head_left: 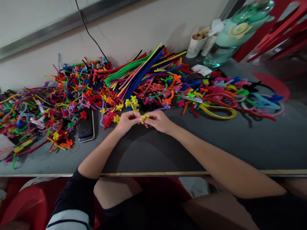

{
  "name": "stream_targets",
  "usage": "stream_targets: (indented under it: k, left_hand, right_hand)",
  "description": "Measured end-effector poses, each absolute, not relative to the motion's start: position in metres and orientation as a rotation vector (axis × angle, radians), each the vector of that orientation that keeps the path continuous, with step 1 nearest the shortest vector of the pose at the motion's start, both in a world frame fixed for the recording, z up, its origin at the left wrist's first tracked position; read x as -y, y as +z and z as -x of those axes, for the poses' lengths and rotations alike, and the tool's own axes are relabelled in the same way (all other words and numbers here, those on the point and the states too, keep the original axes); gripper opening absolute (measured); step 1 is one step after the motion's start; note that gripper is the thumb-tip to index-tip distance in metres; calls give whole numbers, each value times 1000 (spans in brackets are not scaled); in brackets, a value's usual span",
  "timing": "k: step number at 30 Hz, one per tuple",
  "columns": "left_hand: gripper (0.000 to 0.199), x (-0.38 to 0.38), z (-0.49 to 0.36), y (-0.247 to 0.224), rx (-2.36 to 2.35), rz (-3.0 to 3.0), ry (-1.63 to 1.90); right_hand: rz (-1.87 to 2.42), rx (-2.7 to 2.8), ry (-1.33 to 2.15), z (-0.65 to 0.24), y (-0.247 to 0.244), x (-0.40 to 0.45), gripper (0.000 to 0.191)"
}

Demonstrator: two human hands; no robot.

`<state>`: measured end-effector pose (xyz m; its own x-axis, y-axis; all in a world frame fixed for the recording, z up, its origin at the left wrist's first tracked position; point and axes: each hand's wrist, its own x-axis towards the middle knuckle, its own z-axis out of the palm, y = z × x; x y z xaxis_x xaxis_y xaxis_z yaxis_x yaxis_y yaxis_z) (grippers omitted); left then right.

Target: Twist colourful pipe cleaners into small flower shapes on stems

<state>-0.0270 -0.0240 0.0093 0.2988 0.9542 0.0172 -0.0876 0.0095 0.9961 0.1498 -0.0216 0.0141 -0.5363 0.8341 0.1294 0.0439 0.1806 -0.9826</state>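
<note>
A small yellow pipe-cleaner flower (145,117) is pinched between my two hands, just above the dark table (153,153). My left hand (129,121) grips it from the left, thumb and fingers pressed together. From the right, my right hand (158,121) holds it the same way, and the fingertips of both hands nearly meet. Right behind my hands lies a cluster of yellow flowers (132,103). Scissors (218,105) with red and yellow handles lie to the right, their blades pointing left.
Heaped colourful pipe cleaners (64,92) spread along the wall, with a bundle of straight ones (141,72) on top. A phone (85,124) lies at left. Paper cups (196,44) and a green bottle (223,48) stand at the back right.
</note>
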Motion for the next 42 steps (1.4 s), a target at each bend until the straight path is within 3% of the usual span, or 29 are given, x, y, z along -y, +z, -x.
stream_targets:
  k: [11, 22, 27, 42]
  left_hand:
    - [36, 29, 18, -1, -1017, -1471, 1156]
    - [26, 28, 20, -5, -1304, -1617, 1205]
    - [21, 32, 19, -2, -1411, -1749, 1196]
    - [11, 34, 18, -2, -1360, -1775, 1241]
  right_hand:
    - [1068, 1852, 1077, -149, 8, 19, 33]
    - [1006, 1974, 1139, -150, 12, 20, 29]
    - [1033, 1950, 1144, -150, 14, 20, 43]
    - [1072, 1875, 1092, -150, 8, 18, 23]
